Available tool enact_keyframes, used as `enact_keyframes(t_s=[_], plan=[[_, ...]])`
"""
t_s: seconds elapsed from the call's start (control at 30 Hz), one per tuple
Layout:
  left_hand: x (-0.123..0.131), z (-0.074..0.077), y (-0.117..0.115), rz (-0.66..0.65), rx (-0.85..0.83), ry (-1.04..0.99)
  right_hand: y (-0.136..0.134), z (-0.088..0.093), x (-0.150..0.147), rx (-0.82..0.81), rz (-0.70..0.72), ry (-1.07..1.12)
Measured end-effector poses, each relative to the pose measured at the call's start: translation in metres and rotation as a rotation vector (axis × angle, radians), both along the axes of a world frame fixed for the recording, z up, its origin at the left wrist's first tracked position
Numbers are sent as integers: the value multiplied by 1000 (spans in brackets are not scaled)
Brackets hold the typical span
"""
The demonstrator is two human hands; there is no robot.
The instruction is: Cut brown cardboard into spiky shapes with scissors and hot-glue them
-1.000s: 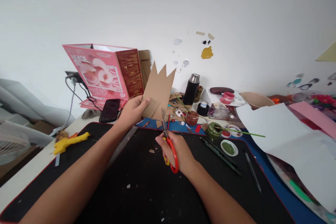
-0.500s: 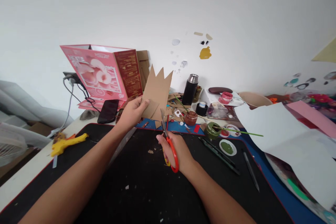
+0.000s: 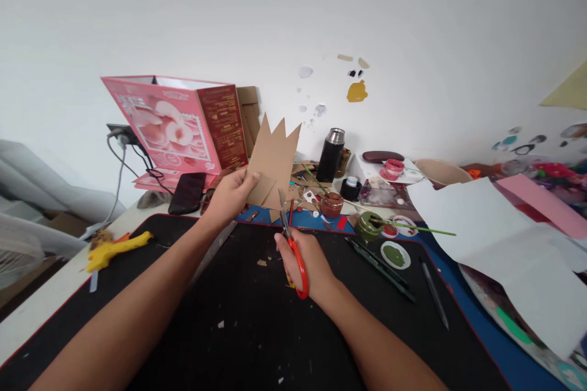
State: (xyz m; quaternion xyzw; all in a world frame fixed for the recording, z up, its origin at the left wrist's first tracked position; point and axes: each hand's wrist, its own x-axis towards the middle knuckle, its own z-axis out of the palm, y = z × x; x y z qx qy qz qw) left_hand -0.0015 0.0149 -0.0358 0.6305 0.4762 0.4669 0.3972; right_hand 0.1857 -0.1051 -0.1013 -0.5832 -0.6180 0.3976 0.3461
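Note:
A brown piece of cardboard (image 3: 276, 156) with a zigzag of pointed tips along its top stands tilted above the mat. My left hand (image 3: 230, 192) pinches its left edge, thumb in front. A smaller cardboard flap or piece lies against its lower part, near my thumb. My right hand (image 3: 308, 259) is closed round the handles of the scissors (image 3: 299, 269), which are red and yellow. Their blades point up, close to the cardboard's lower right edge; whether they touch it I cannot tell.
A yellow glue gun (image 3: 117, 249) and a phone (image 3: 187, 192) lie left, by a pink box (image 3: 167, 128). Paint jars, among them a green one (image 3: 369, 226), a black flask (image 3: 331, 156) and cardboard scraps stand behind. Pens (image 3: 433, 293) and white paper (image 3: 495, 244) lie right.
The view has shifted slightly. The scissors' blades look closer together, and less of the yellow handle shows. My left hand keeps its hold on the cardboard.

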Motion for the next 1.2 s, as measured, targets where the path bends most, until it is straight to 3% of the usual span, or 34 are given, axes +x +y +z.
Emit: enact_keyframes(t_s=[0.2,0.43,0.6,0.97,1.2], plan=[[1,-1,1,2,-9,-19,0,-1,-2,-8,-18,-34],[1,-1,1,-2,-3,-12,2,3,-3,123,-9,-137],[1,0,0,7,-3,-17,1,-2,-3,42,-20,-35],[-1,17,-9,-22,-30,-4,0,17,2,30,98,-25],[-4,22,-9,-21,5,53,1,15,2,47,108,-11]])
